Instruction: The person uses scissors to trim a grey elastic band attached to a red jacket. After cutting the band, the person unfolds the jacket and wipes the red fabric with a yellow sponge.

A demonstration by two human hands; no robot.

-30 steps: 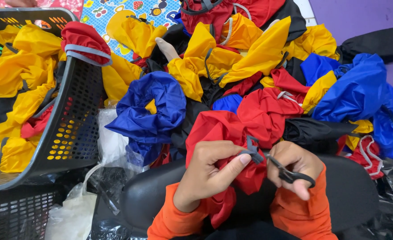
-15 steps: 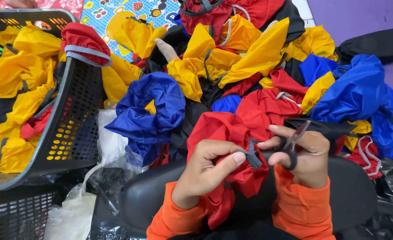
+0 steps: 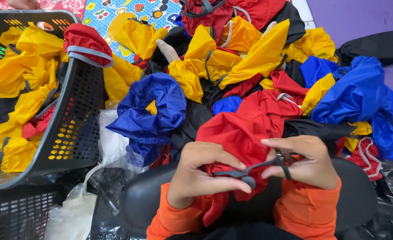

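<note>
Small garment workshop, likely home-based. Heap of red, yellow, blue nylon pieces [image 3: 250,80] covers floor; dark perforated plastic basket [image 3: 72,133] stuffed with more; clear plastic bags [image 3: 107,146] alongside; colourful cartoon play mat [image 3: 116,18] beneath.

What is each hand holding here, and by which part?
Left hand grips a bunched fold of red fabric. Right hand holds small black scissors by the handle loops.

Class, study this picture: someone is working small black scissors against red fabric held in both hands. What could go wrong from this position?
1. The scissors in the right hand point at the left hand, whose fingers pinch the red fabric near the tip: a slip could nick them.
2. The fabric is bunched, so the blades might catch a hidden layer.
3. The grey cord is thin; it could be cut unintentionally.
</note>
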